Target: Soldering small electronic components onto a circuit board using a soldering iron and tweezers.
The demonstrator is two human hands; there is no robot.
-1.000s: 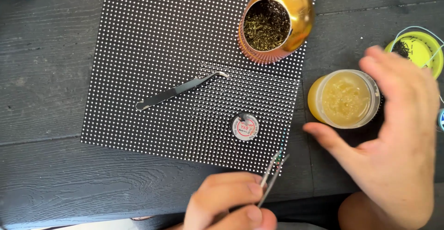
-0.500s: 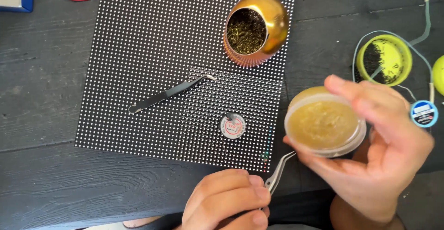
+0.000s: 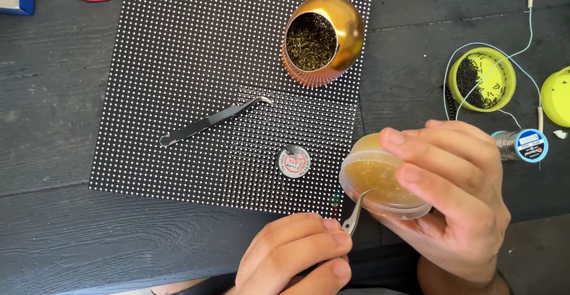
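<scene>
My right hand [image 3: 457,200] holds a small round clear jar [image 3: 380,179] of yellow paste, tilted toward me above the table's front edge. My left hand [image 3: 297,259] pinches thin metal tweezers [image 3: 355,215], and their tip touches the paste inside the jar. Both hands are close together at the bottom right of the head view. A black panel [image 3: 178,63] covered in a grid of white dots lies flat behind them.
On the panel lie a second pair of black curved tweezers [image 3: 208,121], a small round tin [image 3: 294,162] and a gold bowl [image 3: 320,37] of metal wool. To the right sit a yellow cup [image 3: 482,80] of small dark parts, thin wire and a solder spool [image 3: 525,145].
My right hand brought the jar down and left, toward my left hand. The tweezers' tip went from beside the jar into the paste.
</scene>
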